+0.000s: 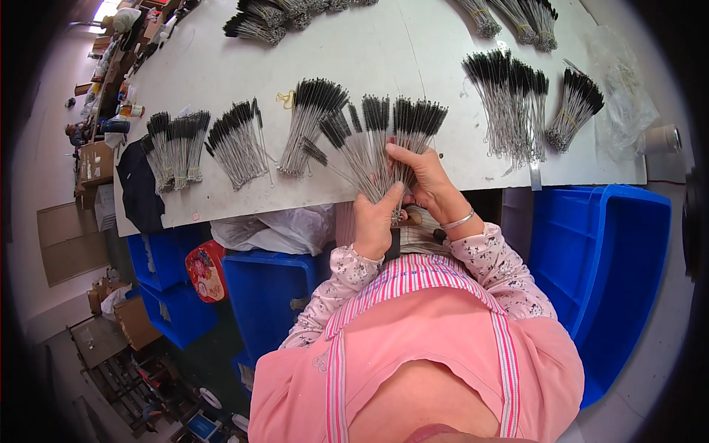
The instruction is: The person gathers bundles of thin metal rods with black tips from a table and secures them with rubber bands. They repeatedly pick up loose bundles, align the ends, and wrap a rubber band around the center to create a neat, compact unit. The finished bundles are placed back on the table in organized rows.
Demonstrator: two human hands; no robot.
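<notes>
Between my two hands, above the near edge of the table, is a fanned bunch of thin wire brushes (377, 118) with black bristle heads pointing away from me. My left hand (375, 221) grips the lower wire stems with its thumb across them. My right hand (428, 177) closes on the right side of the bunch, thumb up along the stems, a bracelet (459, 220) at its wrist. The fingers behind the stems are partly hidden. Just left of the held brushes lies another pile of brushes (314, 111), heads away from me.
More brush piles lie on the white table (354, 55), such as a left pile (240, 140), a wide right pile (509, 103) and a tied bundle (574, 109). Clear plastic bags (624, 88) sit far right. Blue crates (591, 251) and a white bag (273, 229) stand below the edge.
</notes>
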